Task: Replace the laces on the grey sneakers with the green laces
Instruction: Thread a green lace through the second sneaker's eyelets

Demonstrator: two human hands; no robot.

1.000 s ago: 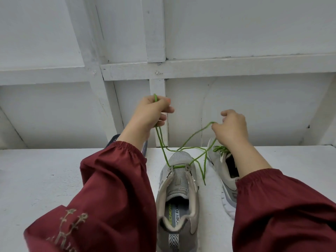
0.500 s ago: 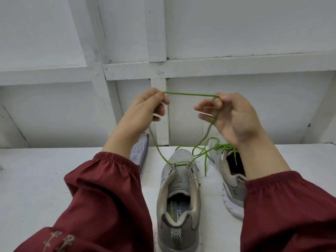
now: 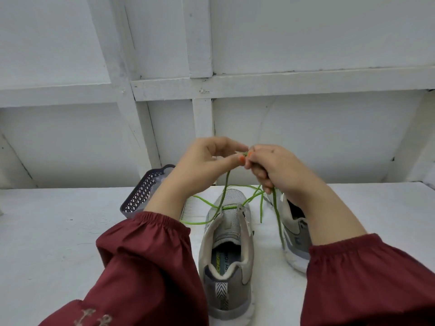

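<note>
Left hand (image 3: pixel 202 168) and right hand (image 3: pixel 280 170) pinch the green lace (image 3: pixel 225 189) ends together above the near grey sneaker (image 3: pixel 227 260). It seems only the toe-end eyelets are threaded and the rest remain. The second sneaker (image 3: pixel 296 238) stands just right of it.

We have a white tabletop (image 3: pixel 58 243) with the middle sneaker (image 3: pixel 227 267) standing heel toward us and the right sneaker (image 3: pixel 295 241) just beside it. A dark mesh basket (image 3: pixel 143 194) sits at the back left. Strands of green lace (image 3: pixel 191 223) trail across the surface between the basket and the middle sneaker.
</note>
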